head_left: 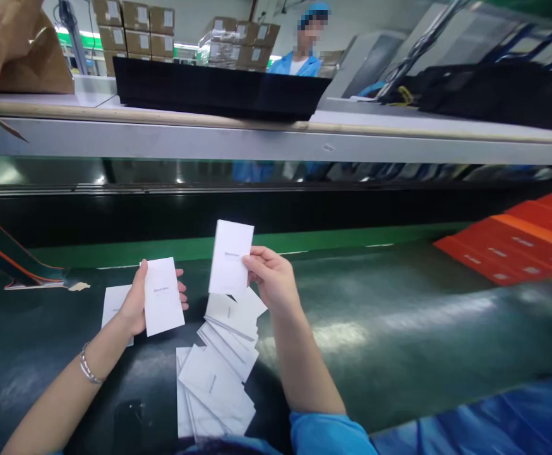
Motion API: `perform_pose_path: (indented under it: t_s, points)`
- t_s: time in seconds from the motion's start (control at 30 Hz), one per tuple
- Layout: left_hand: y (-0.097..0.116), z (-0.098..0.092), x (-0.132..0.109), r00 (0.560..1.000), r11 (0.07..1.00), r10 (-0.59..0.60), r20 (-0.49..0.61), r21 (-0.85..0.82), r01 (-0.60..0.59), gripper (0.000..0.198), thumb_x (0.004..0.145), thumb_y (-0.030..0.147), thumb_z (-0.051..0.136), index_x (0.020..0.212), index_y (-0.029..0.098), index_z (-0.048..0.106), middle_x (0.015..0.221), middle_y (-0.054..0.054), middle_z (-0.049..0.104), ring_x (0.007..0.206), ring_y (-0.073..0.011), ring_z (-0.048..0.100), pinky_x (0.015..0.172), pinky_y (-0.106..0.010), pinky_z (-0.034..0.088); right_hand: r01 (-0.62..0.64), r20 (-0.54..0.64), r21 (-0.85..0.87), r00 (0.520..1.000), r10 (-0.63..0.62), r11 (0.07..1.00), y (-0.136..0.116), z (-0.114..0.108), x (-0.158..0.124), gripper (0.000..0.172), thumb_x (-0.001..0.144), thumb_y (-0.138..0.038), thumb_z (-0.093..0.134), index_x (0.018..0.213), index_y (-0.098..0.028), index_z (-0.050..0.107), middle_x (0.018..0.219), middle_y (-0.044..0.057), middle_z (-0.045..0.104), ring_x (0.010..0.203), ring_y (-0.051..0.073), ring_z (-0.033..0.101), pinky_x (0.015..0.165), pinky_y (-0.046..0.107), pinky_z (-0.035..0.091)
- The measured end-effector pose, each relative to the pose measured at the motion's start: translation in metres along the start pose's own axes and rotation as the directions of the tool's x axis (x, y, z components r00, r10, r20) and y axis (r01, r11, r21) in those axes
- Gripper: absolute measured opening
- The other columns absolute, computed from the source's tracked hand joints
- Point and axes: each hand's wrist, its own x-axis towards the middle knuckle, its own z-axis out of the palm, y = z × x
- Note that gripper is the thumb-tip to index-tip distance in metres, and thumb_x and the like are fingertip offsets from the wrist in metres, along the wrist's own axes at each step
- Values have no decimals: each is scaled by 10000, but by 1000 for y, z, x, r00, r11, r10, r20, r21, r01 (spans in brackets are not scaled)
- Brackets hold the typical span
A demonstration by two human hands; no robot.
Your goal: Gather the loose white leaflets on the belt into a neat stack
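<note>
My left hand (138, 302) is wrapped round a white printed booklet (163, 309), thumb along its left edge and fingertips showing at the right. In my right hand (271, 272) another white booklet (228, 259) is pinched by its right edge, held upright above the table. Below it lies a loose, fanned-out pile of white booklets (219, 388) reaching toward my body. Partly hidden behind my left hand, one more white booklet or small stack (115, 303) rests on the dark green surface. Small dark print shows on the covers, too small to read.
Red-orange boxes (517, 243) lie at the right on the green work surface (375, 354). A raised shelf (200, 142) crosses the back, bearing a long black tray (219, 88) and a brown paper bag (30, 57). A person in blue (299, 63) is behind it, near stacked cartons (138, 31).
</note>
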Motion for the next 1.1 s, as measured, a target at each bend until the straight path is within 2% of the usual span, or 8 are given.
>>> perform_pose_path:
  t_s: [0.17, 0.27, 0.37, 0.43, 0.5, 0.9, 1.0, 1.1]
  points:
    - [-8, 7, -1, 978, 987, 40, -204, 162, -7, 344, 830, 236, 554, 1137, 81, 549, 1026, -146, 616, 871, -241, 618, 776, -362, 536, -178, 309, -211, 920, 239, 961, 23, 37, -16, 447, 627, -425, 703, 899, -91, 583, 690, 49, 590, 526, 123, 558, 463, 236, 477]
    - [-7, 9, -1, 945, 977, 57, -323, 211, 14, 377, 785, 149, 596, 1149, 67, 537, 1067, -171, 608, 906, -275, 619, 780, -408, 543, -29, 314, -426, 933, 178, 904, 23, 25, -10, 462, 725, -481, 620, 1016, -123, 601, 857, 72, 612, 720, 145, 605, 624, 271, 518]
    - [1, 9, -3, 964, 987, 87, -250, 150, -50, 405, 823, 181, 539, 1208, 60, 496, 1163, -194, 559, 1041, -311, 566, 856, -459, 515, 164, 284, -827, 948, 146, 538, 23, -10, -1, 451, 750, -425, 628, 1118, -167, 597, 1103, 83, 568, 954, 189, 571, 840, 334, 469]
    - [7, 10, -5, 978, 990, 110, -179, 103, -92, 434, 855, 197, 476, 1269, 74, 443, 1209, -190, 530, 1090, -312, 536, 889, -464, 499, 190, 262, -957, 894, 365, 221, 32, -32, 0, 613, 658, -392, 721, 1207, -171, 560, 1196, 106, 518, 1086, 257, 504, 913, 367, 417]
    - [11, 12, -8, 976, 992, 115, -187, 82, -101, 459, 877, 207, 419, 1321, 99, 388, 1204, -182, 535, 1074, -303, 548, 881, -454, 504, 198, 222, -975, 821, 527, 102, 45, -47, -4, 741, 579, -406, 774, 1240, -164, 541, 1185, 125, 511, 1103, 283, 481, 892, 352, 417]
    - [9, 8, -6, 958, 975, 97, -271, 218, -37, 403, 825, 233, 488, 1204, 95, 492, 1033, -169, 602, 881, -307, 620, 794, -465, 520, -46, 11, -982, 955, 296, 183, 69, -82, -23, 663, 573, -368, 774, 1124, -126, 496, 1091, 89, 505, 956, 184, 506, 805, 272, 396]
    - [9, 8, -7, 956, 972, 92, -279, 234, -25, 392, 818, 225, 502, 1191, 107, 502, 1007, -153, 608, 846, -289, 627, 752, -444, 532, -140, -18, -892, 961, 276, 430, 64, -88, -20, 329, 694, -335, 664, 908, -122, 532, 852, 37, 558, 746, 116, 508, 660, 220, 374]
    - [6, 4, -4, 965, 971, 103, -242, 237, -44, 410, 810, 236, 517, 1200, 109, 500, 1001, -151, 606, 833, -283, 627, 755, -453, 528, -159, 9, -664, 975, 221, 731, 55, -82, -18, 340, 717, -407, 613, 847, -110, 512, 774, 29, 558, 666, 94, 500, 576, 196, 362]
